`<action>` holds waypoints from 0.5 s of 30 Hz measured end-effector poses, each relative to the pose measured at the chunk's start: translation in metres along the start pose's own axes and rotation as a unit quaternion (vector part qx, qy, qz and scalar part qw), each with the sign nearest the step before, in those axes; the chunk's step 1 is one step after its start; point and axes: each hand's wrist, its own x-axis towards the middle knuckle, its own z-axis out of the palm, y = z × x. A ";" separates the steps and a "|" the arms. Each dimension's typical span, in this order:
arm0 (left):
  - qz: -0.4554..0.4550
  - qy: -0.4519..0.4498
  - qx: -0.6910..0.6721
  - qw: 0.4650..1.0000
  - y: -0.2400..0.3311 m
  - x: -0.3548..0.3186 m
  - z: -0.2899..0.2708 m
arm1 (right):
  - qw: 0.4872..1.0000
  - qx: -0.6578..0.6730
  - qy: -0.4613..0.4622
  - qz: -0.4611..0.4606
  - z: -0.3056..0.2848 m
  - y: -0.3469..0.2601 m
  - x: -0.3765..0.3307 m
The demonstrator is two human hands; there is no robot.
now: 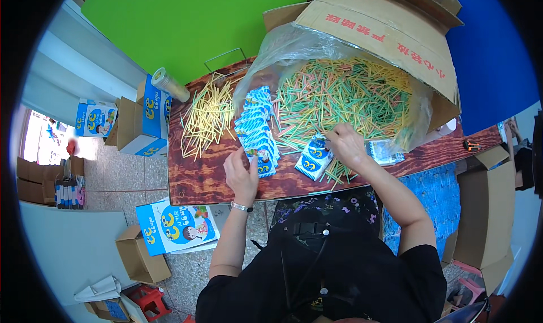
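On the left side of the table, a long overlapping row of blue-and-white packets (257,125) runs toward me. My left hand (240,176) is at its near left edge, fingers apart and touching the lower packets. To the right, two blue-and-white packets (312,160) lie partly overlapped on the wood. At their upper right corner is my right hand (347,146), its thumb and fingertips pinched together. Whatever is between them is too small to make out. Behind both hands spreads a big heap of thin coloured sticks (350,97), green, yellow and pink.
The heap spills from a plastic-lined carton (384,35) tipped onto the table. Pale yellow sticks (209,116) form a pile at the far left, near a clear cylindrical tub (169,84). Another packet (386,152) lies right of my right hand. Printed boxes (178,227) stand beyond the table's left edge.
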 end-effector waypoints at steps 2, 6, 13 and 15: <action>0.056 -0.040 -0.069 0.995 0.031 0.008 -0.007 | 0.997 0.020 0.060 -0.052 -0.024 -0.010 0.003; 0.105 -0.142 -0.225 0.958 0.098 0.026 0.006 | 0.984 0.168 -0.058 -0.016 -0.052 -0.016 0.002; -0.105 -0.380 -0.475 0.787 0.091 0.012 0.044 | 0.939 0.339 -0.048 0.039 -0.079 -0.034 -0.009; -0.087 -0.387 -0.447 0.802 0.096 0.015 0.042 | 0.942 0.330 -0.042 0.030 -0.076 -0.033 -0.014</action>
